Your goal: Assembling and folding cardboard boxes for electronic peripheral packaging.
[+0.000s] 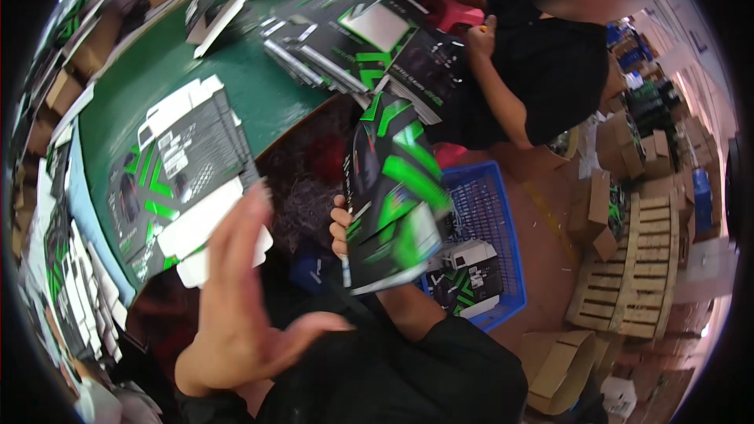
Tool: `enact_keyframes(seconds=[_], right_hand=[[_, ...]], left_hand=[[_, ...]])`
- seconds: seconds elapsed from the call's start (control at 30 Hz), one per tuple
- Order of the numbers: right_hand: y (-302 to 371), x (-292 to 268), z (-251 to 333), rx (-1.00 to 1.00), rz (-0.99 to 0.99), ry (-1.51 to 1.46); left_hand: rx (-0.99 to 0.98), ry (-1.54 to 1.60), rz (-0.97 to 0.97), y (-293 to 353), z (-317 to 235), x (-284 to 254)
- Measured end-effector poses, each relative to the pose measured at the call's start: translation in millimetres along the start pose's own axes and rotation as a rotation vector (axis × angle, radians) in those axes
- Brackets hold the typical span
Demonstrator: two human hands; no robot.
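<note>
My left hand [239, 310] is raised with its fingers stretched and thumb spread, holding nothing. It is beside the near edge of a stack of flattened black, green and white cartons [200, 153] on the green table; I cannot tell whether it touches them. My right hand [340, 226] grips a black and green carton [393, 180] from behind, its fingertips curling round the left edge. That carton is tilted, and its lower end is smeared by motion. I cannot tell whether it is folded up or flat.
A blue plastic basket [510, 259] holding a few cartons stands on the floor to my right. A co-worker [550, 71] in black stands at the far right beside a pile of flat cartons [330, 31]. A wooden pallet [628, 267] and brown cardboard boxes [561, 369] lie farther right.
</note>
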State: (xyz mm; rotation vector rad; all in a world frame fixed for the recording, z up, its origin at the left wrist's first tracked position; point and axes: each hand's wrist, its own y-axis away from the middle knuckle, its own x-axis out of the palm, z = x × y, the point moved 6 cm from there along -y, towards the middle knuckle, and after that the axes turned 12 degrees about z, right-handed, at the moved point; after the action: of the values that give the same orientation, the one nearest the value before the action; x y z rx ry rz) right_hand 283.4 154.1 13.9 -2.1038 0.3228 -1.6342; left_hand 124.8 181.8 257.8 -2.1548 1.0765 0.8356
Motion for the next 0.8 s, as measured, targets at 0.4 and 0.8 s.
enact_keyframes(seconds=[0.4, 0.8], right_hand=[[-17.4, 24.1, 39.5, -0.117, 0.044, 0.04], [-39.0, 45.6, 32.7, -0.023, 0.118, 0.054]], left_hand=[[-0.521, 0.11, -0.141, 67.7, 101.1, 3.8], [-0.559, 0.012, -0.095, 73.2, 115.9, -2.8]])
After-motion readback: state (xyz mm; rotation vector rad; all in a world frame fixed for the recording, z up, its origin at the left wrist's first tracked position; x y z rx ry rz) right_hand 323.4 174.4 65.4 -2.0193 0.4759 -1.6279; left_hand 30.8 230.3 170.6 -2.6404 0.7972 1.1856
